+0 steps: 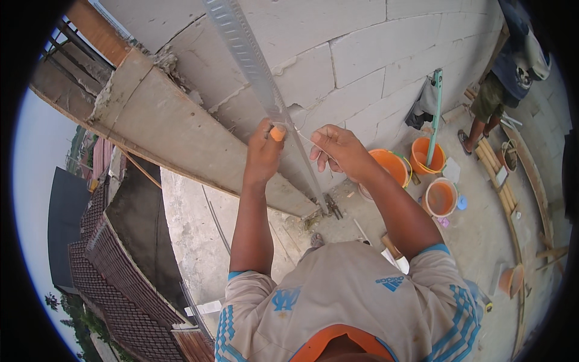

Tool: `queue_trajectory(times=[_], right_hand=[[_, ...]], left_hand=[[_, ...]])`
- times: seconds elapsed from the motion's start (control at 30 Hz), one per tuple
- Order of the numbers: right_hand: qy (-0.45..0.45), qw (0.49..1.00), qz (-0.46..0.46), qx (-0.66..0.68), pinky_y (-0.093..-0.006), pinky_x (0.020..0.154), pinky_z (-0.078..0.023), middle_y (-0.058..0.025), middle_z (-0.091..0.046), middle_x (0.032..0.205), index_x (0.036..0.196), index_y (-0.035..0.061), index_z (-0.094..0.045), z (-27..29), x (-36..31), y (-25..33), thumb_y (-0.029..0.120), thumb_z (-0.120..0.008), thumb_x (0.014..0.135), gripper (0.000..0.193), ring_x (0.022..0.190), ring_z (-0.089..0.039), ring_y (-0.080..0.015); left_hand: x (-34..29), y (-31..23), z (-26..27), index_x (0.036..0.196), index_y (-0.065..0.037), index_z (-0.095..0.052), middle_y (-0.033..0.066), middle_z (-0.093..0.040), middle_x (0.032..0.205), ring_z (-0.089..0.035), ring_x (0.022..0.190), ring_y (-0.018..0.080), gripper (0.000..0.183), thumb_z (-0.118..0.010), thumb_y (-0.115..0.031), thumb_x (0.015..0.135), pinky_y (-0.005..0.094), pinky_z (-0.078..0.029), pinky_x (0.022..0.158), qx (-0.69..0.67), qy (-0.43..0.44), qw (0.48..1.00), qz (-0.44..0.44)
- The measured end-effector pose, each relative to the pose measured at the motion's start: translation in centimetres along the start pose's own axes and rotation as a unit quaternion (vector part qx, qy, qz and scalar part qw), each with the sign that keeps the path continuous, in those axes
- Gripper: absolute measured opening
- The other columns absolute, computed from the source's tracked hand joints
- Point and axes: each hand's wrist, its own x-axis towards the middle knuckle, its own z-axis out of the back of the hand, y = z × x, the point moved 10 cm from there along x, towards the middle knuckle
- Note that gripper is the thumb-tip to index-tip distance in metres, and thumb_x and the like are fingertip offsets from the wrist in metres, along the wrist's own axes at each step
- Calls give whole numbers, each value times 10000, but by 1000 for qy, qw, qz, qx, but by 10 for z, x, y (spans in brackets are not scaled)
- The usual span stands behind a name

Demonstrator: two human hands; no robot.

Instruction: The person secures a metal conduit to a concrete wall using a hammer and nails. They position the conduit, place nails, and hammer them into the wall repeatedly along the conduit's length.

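A long galvanized metal channel [247, 57] with a dimpled face stands against the block wall, running down to the floor. Beside it, my left hand [263, 152] is closed around a small tool or handle with a rounded orange end [277, 133]; the rest of it is hidden by my fingers. On the channel's other side, my right hand [341, 148] has thumb and forefinger pinched together. A thin pale string [301, 135] seems to run from the channel to that pinch, though it is faint.
Orange buckets [441, 197] stand right on the floor, one with a green level-like bar [435, 114] leaning in it. A person [503, 84] stands far right near bamboo poles [497, 175]. At left, a concrete beam [175, 127] borders a drop above tiled roofs [120, 283].
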Motion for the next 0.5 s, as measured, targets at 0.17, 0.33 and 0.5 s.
queue_trajectory(times=[0.17,0.33,0.5], right_hand=[[9,986,26,-167,-255,502,-365,5,-484,628,997,11,-668,7,-8,-4,354,-588,956,355,548,-429,-85],[-4,997,-24,-68,-212,446,-255,61,-365,570,999,7,-653,42,20,-28,290,-602,963,290,502,-312,-40],[3,995,44,-87,-211,446,-279,48,-406,577,970,14,-677,57,50,24,292,-605,946,289,496,-337,-42]], left_hand=[[0,14,16,952,-39,-578,-45,-471,694,-397,610,37,310,-566,-348,965,214,-315,534,-14,-48,999,8],[-5,30,4,1059,-28,-586,1,-555,770,-408,581,48,345,-604,-355,949,219,-324,520,-83,48,995,14],[-11,32,-11,1137,-19,-601,42,-625,862,-420,583,54,427,-659,-378,914,217,-331,530,-128,77,988,33]])
